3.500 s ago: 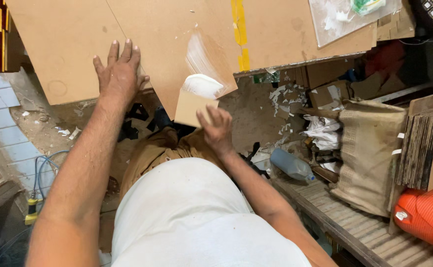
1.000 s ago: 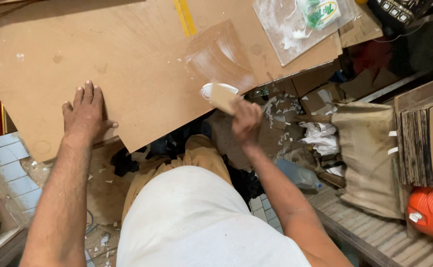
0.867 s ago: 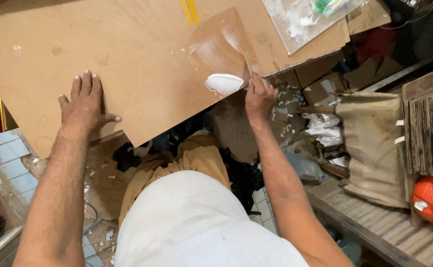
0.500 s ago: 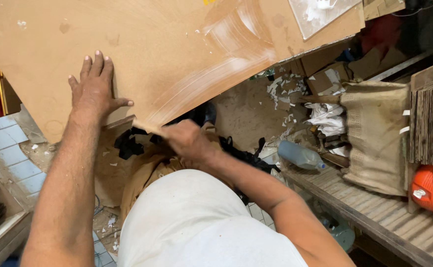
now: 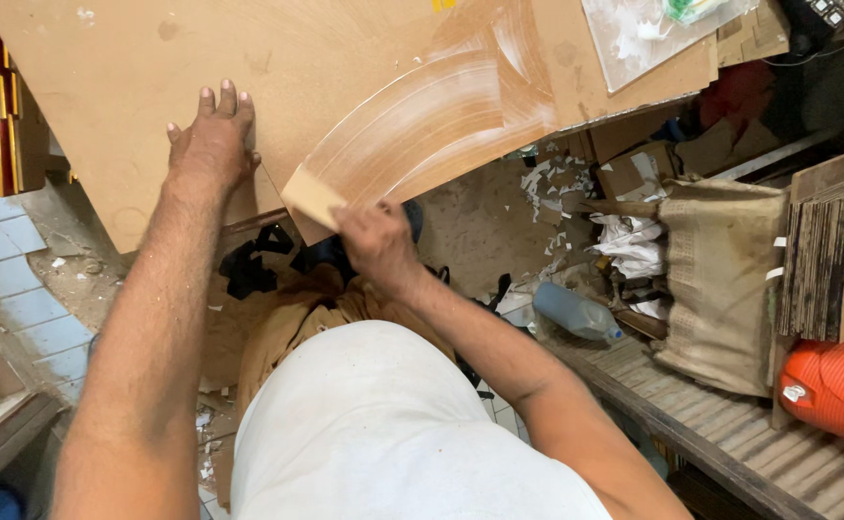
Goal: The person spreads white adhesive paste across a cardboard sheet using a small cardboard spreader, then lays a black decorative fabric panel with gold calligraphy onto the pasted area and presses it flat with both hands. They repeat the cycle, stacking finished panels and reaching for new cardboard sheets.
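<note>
A cluttered workshop floor of pale blue tiles [image 5: 17, 289] and dusty concrete, strewn with paper scraps, lies below a large brown board [image 5: 345, 87] that fills the top of the view. The left hand [image 5: 212, 144] lies flat on the board near its lower edge, fingers spread wide and holding nothing. The right hand [image 5: 376, 243] sits just below the board's lower edge, closed around a small tan cardboard spreader [image 5: 313, 197] whose flat end touches the board at that edge. A broad curved band of white glue [image 5: 441, 106] sweeps across the board from the spreader up toward the upper right. At the board's top right corner lies a clear plastic sheet [image 5: 648, 39] smeared with white. The person wears a white shirt [image 5: 393, 433] and tan trousers [image 5: 297, 318]. Under the board, black rags [image 5: 249, 265] lie on the floor. To the right, a blue-grey plastic bottle [image 5: 576, 313] lies on its side near a burlap sack [image 5: 721, 279]. A stack of cardboard sheets [image 5: 836, 250] stands at the right edge, with an orange ribbed container [image 5: 836, 385] below it on a slatted wooden platform [image 5: 711, 433].
</note>
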